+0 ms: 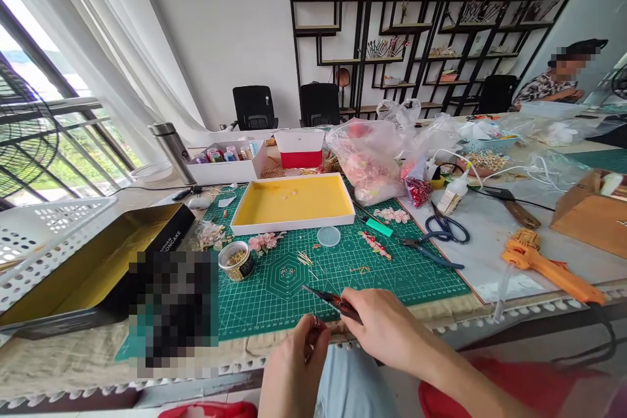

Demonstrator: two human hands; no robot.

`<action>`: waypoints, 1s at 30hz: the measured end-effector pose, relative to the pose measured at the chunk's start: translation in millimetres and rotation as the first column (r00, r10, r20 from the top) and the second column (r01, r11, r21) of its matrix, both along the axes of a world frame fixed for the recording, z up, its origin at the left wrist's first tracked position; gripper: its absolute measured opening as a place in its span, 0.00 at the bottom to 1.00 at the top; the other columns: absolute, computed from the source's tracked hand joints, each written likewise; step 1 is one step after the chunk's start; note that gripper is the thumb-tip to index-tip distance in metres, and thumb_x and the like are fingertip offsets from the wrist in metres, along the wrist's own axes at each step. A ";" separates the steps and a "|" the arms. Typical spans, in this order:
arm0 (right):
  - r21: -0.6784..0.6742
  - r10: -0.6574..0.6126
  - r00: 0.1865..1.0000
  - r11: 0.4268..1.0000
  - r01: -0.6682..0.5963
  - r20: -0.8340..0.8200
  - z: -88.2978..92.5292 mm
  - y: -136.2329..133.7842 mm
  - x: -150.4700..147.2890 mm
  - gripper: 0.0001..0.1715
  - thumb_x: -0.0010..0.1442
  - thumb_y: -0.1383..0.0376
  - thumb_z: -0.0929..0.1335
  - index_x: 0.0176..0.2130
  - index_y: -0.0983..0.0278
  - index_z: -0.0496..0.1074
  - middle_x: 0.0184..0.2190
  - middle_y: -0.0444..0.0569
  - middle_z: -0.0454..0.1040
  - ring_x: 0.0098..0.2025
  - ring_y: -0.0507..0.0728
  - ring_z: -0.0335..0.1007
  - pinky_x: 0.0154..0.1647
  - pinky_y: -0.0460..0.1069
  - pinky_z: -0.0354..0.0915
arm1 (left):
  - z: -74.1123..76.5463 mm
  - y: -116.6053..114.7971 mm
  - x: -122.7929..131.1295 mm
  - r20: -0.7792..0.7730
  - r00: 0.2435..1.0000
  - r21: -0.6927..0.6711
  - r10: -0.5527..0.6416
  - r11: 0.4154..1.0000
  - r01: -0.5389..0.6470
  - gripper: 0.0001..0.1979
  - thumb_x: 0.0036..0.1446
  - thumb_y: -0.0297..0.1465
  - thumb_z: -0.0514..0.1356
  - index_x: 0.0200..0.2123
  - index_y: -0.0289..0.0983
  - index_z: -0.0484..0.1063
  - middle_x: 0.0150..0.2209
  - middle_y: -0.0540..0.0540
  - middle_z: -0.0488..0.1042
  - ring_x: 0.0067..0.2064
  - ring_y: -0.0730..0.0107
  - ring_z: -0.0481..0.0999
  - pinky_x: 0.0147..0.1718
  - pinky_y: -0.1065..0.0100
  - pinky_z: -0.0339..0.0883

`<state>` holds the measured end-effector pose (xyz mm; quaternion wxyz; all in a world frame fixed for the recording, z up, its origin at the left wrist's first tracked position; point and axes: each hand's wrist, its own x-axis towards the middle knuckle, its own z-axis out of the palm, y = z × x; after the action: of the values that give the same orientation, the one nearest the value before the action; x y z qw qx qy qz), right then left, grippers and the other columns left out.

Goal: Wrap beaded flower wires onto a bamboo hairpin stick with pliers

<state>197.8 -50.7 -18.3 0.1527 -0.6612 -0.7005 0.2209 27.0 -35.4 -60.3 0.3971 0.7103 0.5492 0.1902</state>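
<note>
My right hand [379,323] is closed around a pair of pliers [337,304], whose dark jaws point up and left over the green cutting mat [264,310]. Just left of it, at the mat's front edge, my left hand [306,346] is pinched; what its fingers hold is too small to make out. Ahead on the mat lie thin gold pins [304,258], a tub of gold bits [238,261], a clear round lid [328,236] and pink flower pieces [264,243].
A yellow-lined white tray [294,201] stands behind the mat. To the right are blue-handled pliers [431,253], scissors [447,228] and an orange glue gun [553,268]. A black box [93,268] is at left. A person [558,78] sits far right.
</note>
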 end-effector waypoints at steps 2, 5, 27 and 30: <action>0.016 0.016 0.994 1.000 -0.018 0.108 1.0 3.8 -0.4 0.04 0.56 0.70 0.66 0.31 0.63 0.65 0.26 0.49 0.74 0.29 0.60 0.70 0.26 0.50 0.44 | -0.9 1.4 -3.6 -0.053 0.999 0.015 -0.005 1.000 0.006 0.09 0.60 0.34 0.50 0.28 0.41 0.63 0.27 0.51 0.77 0.29 0.69 0.75 0.28 0.73 0.57; 0.024 0.021 0.975 0.999 -0.027 0.221 1.4 8.3 0.6 0.05 0.57 0.70 0.67 0.32 0.63 0.65 0.27 0.49 0.75 0.30 0.61 0.72 0.25 0.50 0.44 | 1.7 2.2 -6.3 -0.138 0.990 -0.007 0.009 1.000 -0.010 0.09 0.60 0.32 0.51 0.27 0.41 0.64 0.24 0.53 0.75 0.25 0.71 0.73 0.25 0.74 0.55; -0.093 0.104 0.908 0.993 -0.072 0.406 6.2 30.7 -1.0 0.04 0.59 0.68 0.67 0.32 0.63 0.72 0.30 0.52 0.77 0.33 0.62 0.74 0.25 0.49 0.48 | 10.6 20.6 1.8 -0.354 0.930 0.196 0.098 0.980 -0.029 0.11 0.63 0.30 0.49 0.27 0.41 0.59 0.25 0.51 0.72 0.27 0.69 0.72 0.25 0.72 0.51; -0.119 0.099 0.925 0.991 -0.059 0.366 6.9 31.3 1.7 0.05 0.59 0.67 0.67 0.31 0.63 0.71 0.29 0.51 0.77 0.32 0.61 0.74 0.23 0.49 0.47 | 12.0 24.6 2.7 -0.357 0.932 0.202 0.068 0.979 0.006 0.11 0.63 0.29 0.48 0.27 0.41 0.58 0.25 0.51 0.71 0.26 0.70 0.70 0.25 0.71 0.51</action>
<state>199.5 -19.4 -11.4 -0.0265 -0.6692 -0.7303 0.1348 29.8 -10.8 -48.3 0.2129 0.7605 0.6023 0.1168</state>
